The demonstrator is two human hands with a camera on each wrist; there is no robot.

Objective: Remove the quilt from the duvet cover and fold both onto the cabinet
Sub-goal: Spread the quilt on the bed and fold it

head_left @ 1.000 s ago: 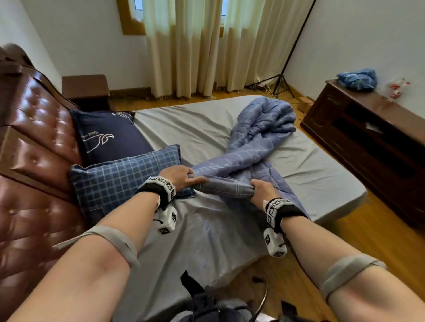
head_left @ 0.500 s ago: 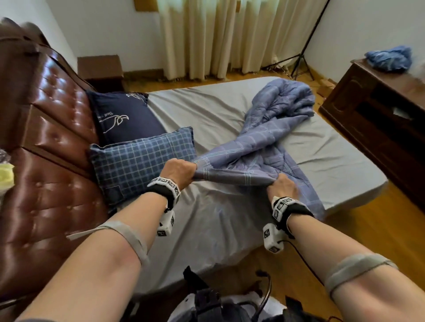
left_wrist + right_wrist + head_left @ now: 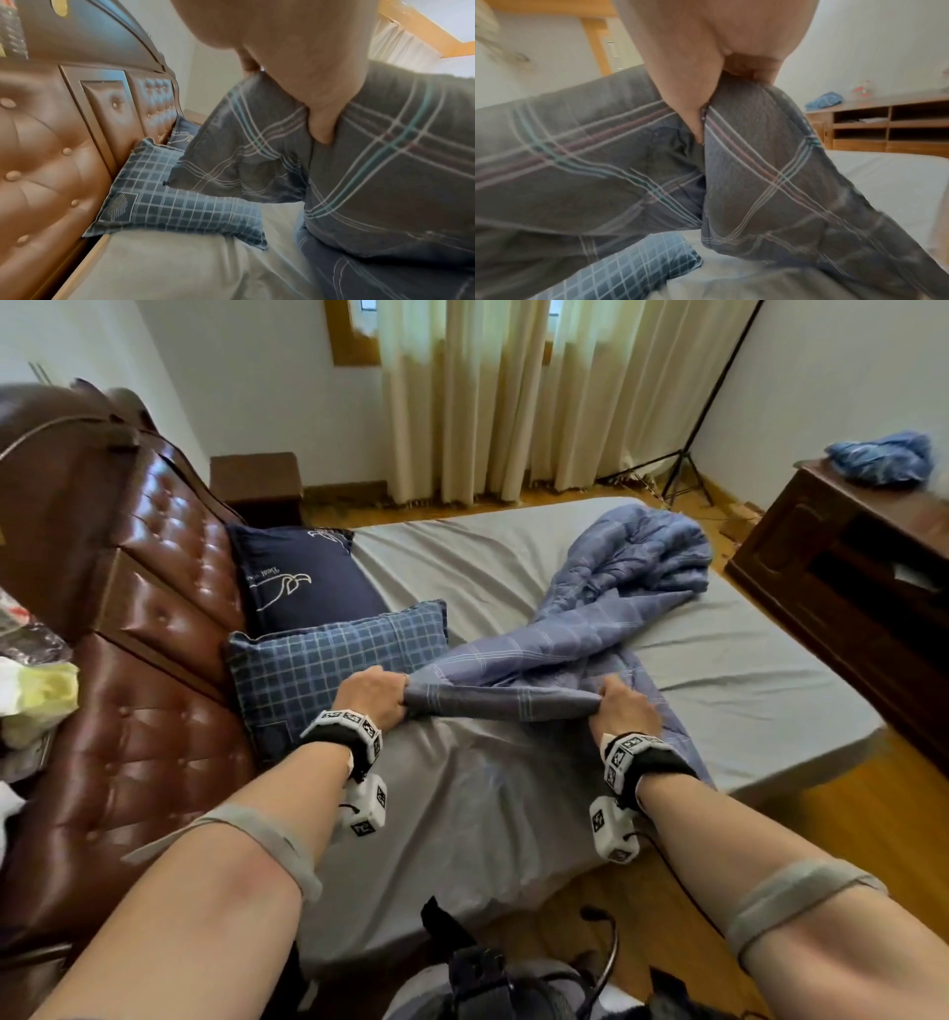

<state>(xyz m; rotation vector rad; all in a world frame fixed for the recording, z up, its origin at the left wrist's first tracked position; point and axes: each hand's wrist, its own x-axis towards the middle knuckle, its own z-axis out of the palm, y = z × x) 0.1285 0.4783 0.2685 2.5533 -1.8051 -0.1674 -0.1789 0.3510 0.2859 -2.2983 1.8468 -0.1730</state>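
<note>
Left hand (image 3: 371,695) and right hand (image 3: 624,708) both grip the duvet cover (image 3: 518,698) edge, stretched between them. Risk: quilt (image 3: 642,552) bunched at far right may snag inside.

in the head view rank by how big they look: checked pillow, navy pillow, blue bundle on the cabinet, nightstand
1. checked pillow, though it lies nearest the camera
2. navy pillow, partly hidden behind it
3 and 4. nightstand and blue bundle look alike; both are far off, so no ranking.
</note>
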